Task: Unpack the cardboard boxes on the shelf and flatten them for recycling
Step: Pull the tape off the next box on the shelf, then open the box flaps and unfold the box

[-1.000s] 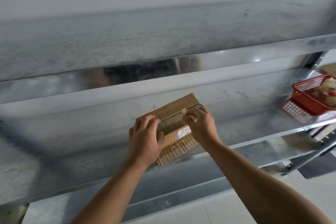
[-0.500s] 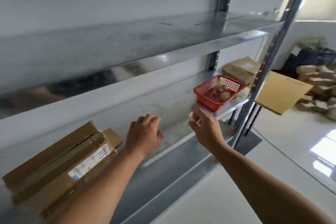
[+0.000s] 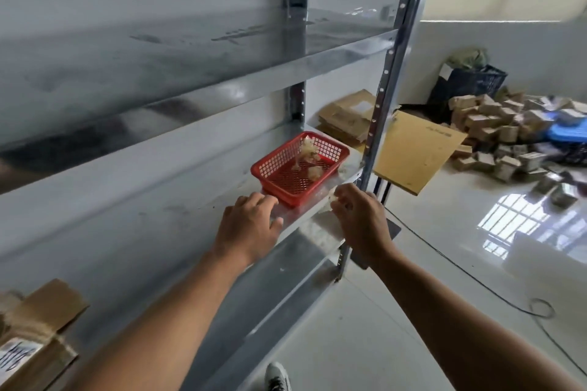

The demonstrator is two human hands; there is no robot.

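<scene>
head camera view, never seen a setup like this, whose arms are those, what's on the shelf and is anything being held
There is no machine here. A person wears one wide-angle camera on the head, looking forward and down, so the two bare arms are their own. The left hand is relaxed and holds nothing, close to the red plastic mesh basket on the grey metal shelf. The right hand pinches a small pale crumpled scrap, probably tape, near the shelf's front edge. Similar pale scraps lie in the basket. At the lower left, a brown cardboard box with a white label sits on the same shelf. Many small cardboard boxes are piled on the floor at right.
</scene>
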